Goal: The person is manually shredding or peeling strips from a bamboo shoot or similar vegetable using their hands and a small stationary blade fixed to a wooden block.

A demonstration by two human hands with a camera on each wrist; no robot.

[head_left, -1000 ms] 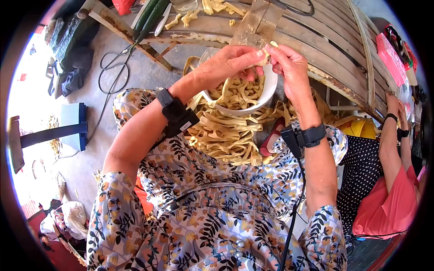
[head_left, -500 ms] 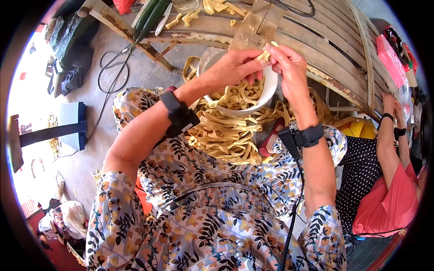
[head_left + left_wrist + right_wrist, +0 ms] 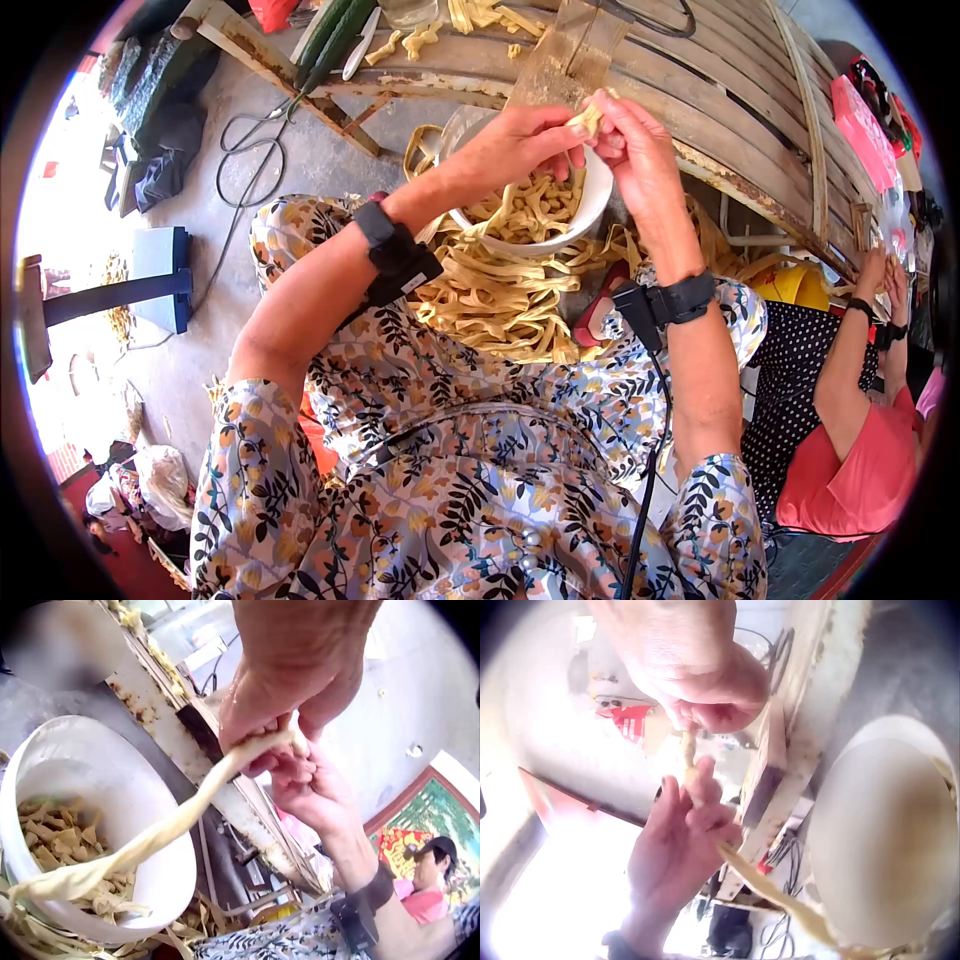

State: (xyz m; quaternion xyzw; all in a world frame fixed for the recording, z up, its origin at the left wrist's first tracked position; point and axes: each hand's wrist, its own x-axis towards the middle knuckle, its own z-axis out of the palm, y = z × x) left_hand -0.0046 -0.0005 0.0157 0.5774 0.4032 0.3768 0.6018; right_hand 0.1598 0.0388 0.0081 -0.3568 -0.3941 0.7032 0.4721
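A long pale-yellow, soft-looking strip [image 3: 191,806] is twisted like a cord and runs from the fingers down across the white bucket [image 3: 184,862]. My left hand [image 3: 510,145] grips it near the upper end. With thumb and fingertips, my right hand [image 3: 640,150] pinches the short end [image 3: 588,120], close against the left fingertips. Both hands are above the bucket's far rim. Short folded yellow pieces [image 3: 540,205] lie inside the bucket. In the right wrist view the strip [image 3: 780,896] trails from the left hand toward the bucket.
Long yellow strips [image 3: 490,300] lie heaped between the knees and the bucket. A slatted bench [image 3: 720,60] with a wooden board [image 3: 570,60] stands beyond, bearing yellow pieces, cucumbers [image 3: 335,40] and a knife-like white handle [image 3: 360,45]. Another person [image 3: 850,440] sits at the right.
Both hands stay over the bucket, with small finger shifts; more of the strip's end shows between them. The other person's arms have moved lower at the right.
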